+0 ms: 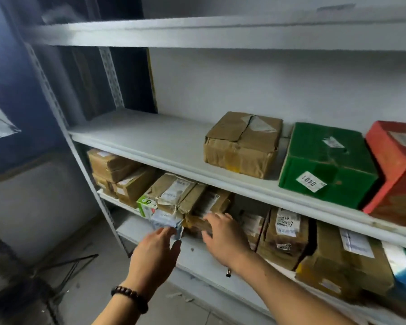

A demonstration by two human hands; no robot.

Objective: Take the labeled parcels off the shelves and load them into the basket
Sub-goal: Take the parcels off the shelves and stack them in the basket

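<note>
I'm looking at a grey metal shelving unit (138, 137) against a pale wall, and the person is reaching both arms into its lower level. The parcel they are after is a crumpled brown parcel (174, 193) with white labels on its upper face. It sits on the lower shelf, left of centre. As far as the blur lets me judge, its long axis runs front to back, with the torn near end pointing out of the shelf toward the person.

Against that near end, at the shelf's front edge, is a small pale packet (165, 221), and just left of it a little green-and-white carton (147, 205). The left hand (157, 252) comes up from below. Its grip is loose and spread, with straight fingers touching the packet's lower edge and the thumb held apart. The right hand (223, 238) lies palm down with fingers fanned on a darker brown parcel (197, 227) just right of the labelled one. It is not clasping anything either. A dark bead bracelet (129, 299) circles the left wrist.

More brown parcels are stacked at the far left (113, 165), and others stand upright to the right (286, 233). On the shelf above are a taped brown box (242, 146), then a green box (326, 165) whose label reads upside down, then a red box (396, 170).
</note>
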